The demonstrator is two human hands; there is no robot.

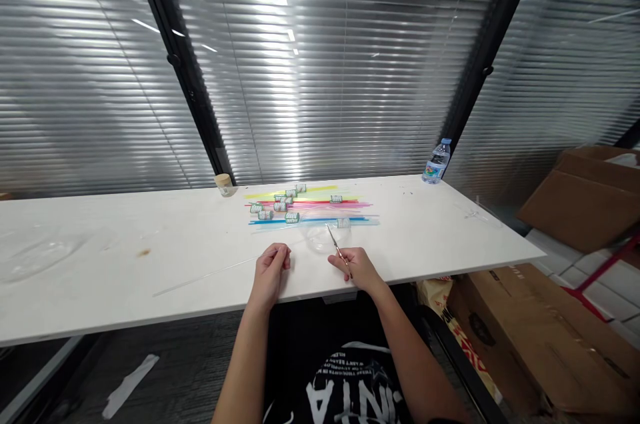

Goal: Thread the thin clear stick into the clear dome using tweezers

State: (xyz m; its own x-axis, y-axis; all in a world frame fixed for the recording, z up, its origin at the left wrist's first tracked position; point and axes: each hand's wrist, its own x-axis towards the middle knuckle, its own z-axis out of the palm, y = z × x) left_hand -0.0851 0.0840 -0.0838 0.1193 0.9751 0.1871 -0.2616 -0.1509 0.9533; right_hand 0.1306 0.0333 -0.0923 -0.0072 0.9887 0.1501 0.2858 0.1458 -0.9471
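Left hand (271,269) rests on the near edge of the white desk (150,264), fingers curled shut, pinching the end of a long clear straw (220,271). The straw lies flat on the desk and runs away to the left. Right hand (356,266) also sits at the near edge, fingers closed round a thin metal tool (336,245), possibly small scissors or tweezers; too small to tell. Tool tip points up and away from the person, over a clear round dish (320,237).

Beyond the dish: a row of coloured straws (320,209) laid side by side, yellow, red, pink, blue. Small tape rolls (280,206) lie scattered on them. Small capped jar (225,185) at the far edge, left of the straws. Water bottle (437,162) at the far right corner. Cardboard boxes (580,197) on the floor to the right.
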